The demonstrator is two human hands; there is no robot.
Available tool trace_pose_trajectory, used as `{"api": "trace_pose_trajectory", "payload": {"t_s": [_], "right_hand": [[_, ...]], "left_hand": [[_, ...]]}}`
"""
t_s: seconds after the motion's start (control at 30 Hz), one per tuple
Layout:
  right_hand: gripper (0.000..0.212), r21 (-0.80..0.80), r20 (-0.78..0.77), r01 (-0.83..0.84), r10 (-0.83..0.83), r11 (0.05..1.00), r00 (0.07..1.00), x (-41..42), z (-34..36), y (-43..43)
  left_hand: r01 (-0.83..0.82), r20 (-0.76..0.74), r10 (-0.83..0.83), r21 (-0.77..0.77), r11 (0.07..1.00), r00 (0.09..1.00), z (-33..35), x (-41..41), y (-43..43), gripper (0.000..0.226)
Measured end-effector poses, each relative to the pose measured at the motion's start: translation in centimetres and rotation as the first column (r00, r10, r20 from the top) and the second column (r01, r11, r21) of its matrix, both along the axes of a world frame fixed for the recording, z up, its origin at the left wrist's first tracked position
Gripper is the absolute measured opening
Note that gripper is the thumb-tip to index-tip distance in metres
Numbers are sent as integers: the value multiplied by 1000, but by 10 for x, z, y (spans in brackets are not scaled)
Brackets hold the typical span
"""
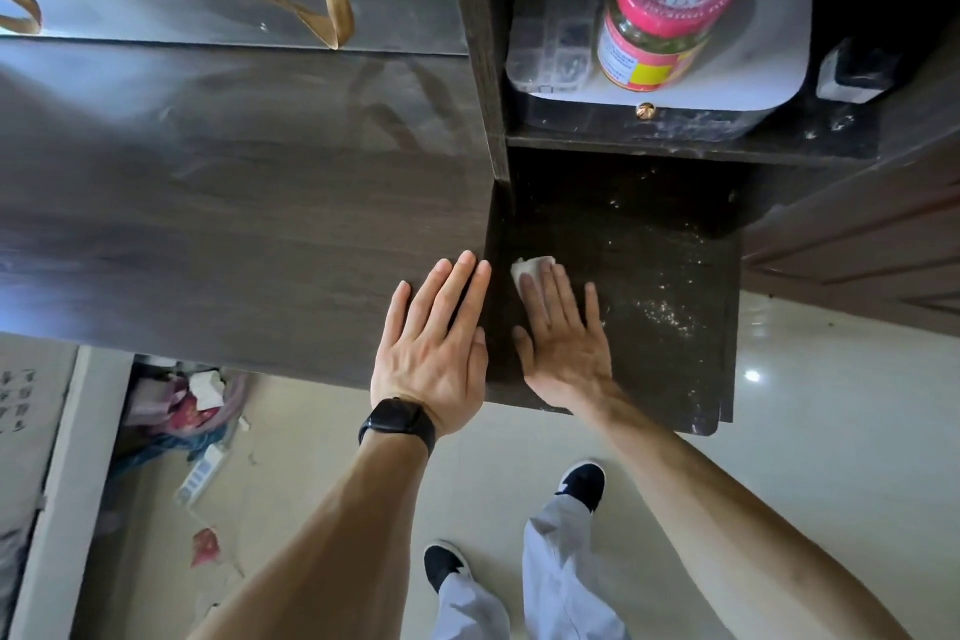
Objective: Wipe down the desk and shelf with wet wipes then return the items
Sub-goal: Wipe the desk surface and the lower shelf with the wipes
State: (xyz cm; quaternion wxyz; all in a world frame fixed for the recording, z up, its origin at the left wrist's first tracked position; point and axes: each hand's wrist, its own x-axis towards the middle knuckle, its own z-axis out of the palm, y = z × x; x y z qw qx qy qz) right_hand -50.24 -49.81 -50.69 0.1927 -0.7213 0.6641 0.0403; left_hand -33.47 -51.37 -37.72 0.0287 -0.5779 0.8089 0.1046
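Wiping in progress, early stage by my reading. Left hand (436,327) lies flat on the tabletop (234,224), fingers straight, holding nothing. Right hand (563,333) presses a wet wipe (530,268) under straight fingers onto the lower shelf (665,234), at its left side, just beside the tabletop's edge. Pale crumbs (670,312) lie scattered right of the wipe, so most of this shelf is left to do. Tabletop shows faint smears; cannot tell if it is finished. Upper shelf (675,140), farther back, has a dusty front edge and holds 1 pink-lidded jar (670,5) on a white box (779,16). It is likely unwiped. Returning items not yet begun.
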Motion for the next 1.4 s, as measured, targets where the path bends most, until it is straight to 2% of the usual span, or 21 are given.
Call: {"api": "trace_pose_trajectory", "payload": {"t_s": [0.13,0.3,0.37,0.5,0.7,0.73,0.8,0.9,1.0,1.1,1.17,1.23,1.3,1.4], "right_hand": [[67,-7,-28,-40,39,999,999,13,-1,-60],[70,-26,-60,186,-188,982,980,-2,-6,-64],[70,-25,-47,227,-228,974,973,-7,-7,-62],[68,-27,-16,105,-106,994,994,-10,-3,-91],[66,-22,-133,51,-53,998,990,-15,0,-148],[65,-18,-138,73,-74,997,988,-19,0,-150],[66,-18,-134,229,-230,973,964,-30,0,-144],[78,-14,-185,525,-518,851,835,-50,1,-122],[86,0,-224,625,-610,780,760,-58,4,-95],[86,-20,-188,527,-521,850,833,-44,3,-66],[79,-32,-109,350,-351,936,930,-27,1,-47],[71,-37,-49,206,-208,978,977,-15,-6,-42],[69,-57,-58,203,-206,977,977,-9,-10,-60],[68,-33,-105,301,-303,953,947,-14,-9,-107]], "left_hand": [[6,11,-6,-13,1000,1000,-1,0,0,63],[6,30,-6,7,1000,1000,0,0,0,63],[7,32,-7,8,1000,999,-1,0,0,63],[4,27,-4,-3,1000,1000,-2,1,0,63],[5,35,-5,3,1000,999,-3,0,-1,64],[4,36,-4,11,1000,999,-2,0,-1,64],[3,37,-4,22,1000,999,-2,1,-1,64],[7,35,-8,17,1000,999,-2,2,-1,63],[9,26,-10,18,1000,1000,-2,3,0,62],[14,15,-14,22,1000,1000,-2,3,0,63],[20,5,-20,10,1000,1000,-3,3,0,63],[28,2,-28,-2,1000,1000,-5,3,1,63],[28,-6,-28,-26,999,1000,-6,4,1,62],[34,-8,-34,-39,999,999,-7,4,2,63]]}}
